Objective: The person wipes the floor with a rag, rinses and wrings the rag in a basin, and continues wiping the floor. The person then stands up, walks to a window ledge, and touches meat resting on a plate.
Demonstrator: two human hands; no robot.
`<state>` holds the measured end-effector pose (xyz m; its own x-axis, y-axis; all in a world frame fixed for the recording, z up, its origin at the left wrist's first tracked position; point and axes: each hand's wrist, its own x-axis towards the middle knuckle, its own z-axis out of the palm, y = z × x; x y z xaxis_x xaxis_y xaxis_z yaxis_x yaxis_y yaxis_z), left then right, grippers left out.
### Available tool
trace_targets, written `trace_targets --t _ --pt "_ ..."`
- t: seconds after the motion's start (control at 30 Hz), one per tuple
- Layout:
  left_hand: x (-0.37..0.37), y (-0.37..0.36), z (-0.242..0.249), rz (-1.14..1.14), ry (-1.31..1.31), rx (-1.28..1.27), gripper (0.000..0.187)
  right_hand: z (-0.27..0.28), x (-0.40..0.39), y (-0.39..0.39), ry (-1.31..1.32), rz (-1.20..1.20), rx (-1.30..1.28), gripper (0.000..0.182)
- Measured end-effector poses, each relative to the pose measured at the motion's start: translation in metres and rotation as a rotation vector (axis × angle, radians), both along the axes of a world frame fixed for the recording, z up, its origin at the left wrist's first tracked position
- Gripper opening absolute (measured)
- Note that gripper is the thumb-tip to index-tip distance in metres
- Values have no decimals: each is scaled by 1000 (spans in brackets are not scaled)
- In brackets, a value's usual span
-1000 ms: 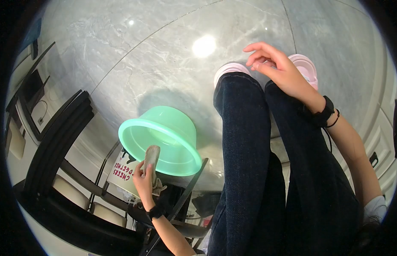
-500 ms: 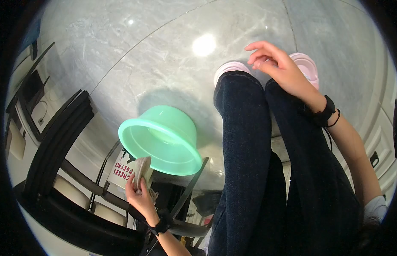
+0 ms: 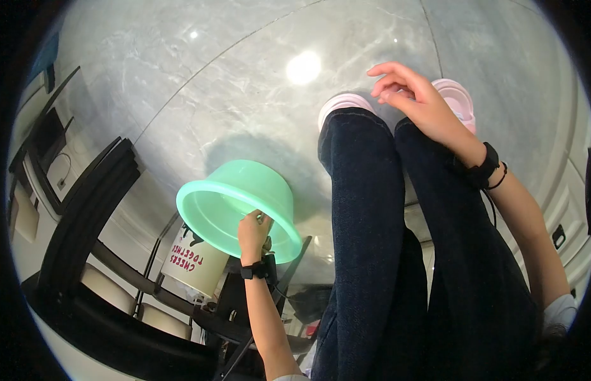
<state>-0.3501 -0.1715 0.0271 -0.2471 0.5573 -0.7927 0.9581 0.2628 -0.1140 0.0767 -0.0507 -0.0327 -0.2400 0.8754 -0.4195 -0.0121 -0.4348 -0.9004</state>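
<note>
Head view, and here's the left hand point(image 3: 250, 236), left of centre below the middle of the frame, right across the opening of the green basin point(image 3: 264, 181)! The basin lies just up the frame from it, mouth toward the lower left, rim an oval whose long axis runs upper left to lower right. Fingers bent in, a scrap of something greyish beside them, but whether they're clamped on it I cannot tell; nor how deep the hand sits. Just below the basin, left of that forearm, stands the lettered container point(image 3: 191, 260).

Over to the upper right: the right hand point(image 3: 406, 95), above the jeans point(image 3: 365, 209), fingers loosely curled and slightly apart, gripping nothing, well away from the basin. The left is clearly the nearer hand!
</note>
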Motion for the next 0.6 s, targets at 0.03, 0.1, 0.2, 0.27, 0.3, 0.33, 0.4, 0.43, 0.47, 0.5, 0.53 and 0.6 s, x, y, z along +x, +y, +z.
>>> trace_targets --t 0.03,0.1,0.2,0.27,0.3,0.33,0.4,0.43,0.47,0.5,0.53,0.6 --pt "-2 -1 2 -10 -1 -56 33 0 0 0 -11 2 -1 31" --pt "-9 -5 7 -8 5 -128 34 0 -1 -1 3 -1 -15 31" --pt "-18 -16 22 -8 27 -133 34 -2 -3 -2 14 -1 -19 30" --pt "-19 -22 39 -50 39 -74 34 -1 -3 -1 16 5 -20 30" --pt "-25 -31 44 -40 29 -28 34 1 -2 -1 17 9 -24 30" --pt "-26 -37 49 -28 50 0 35 2 -2 0 18 15 -26 29" --pt "-26 -44 58 -1 95 61 39 3 -2 0 5 2 -29 29" --pt "-25 -46 63 31 101 82 41 2 -1 -1 -1 -4 -29 29" --pt "-19 -46 69 66 108 106 44 2 1 -2 -10 -8 -45 30" --pt "-14 -46 75 102 115 130 46 1 2 -3 -20 -11 -60 30" --pt "-12 -47 81 116 124 142 49 2 5 -3 -30 -13 -75 30" --pt "-10 -51 91 149 146 164 53 10 10 -4 -55 -13 -100 31"
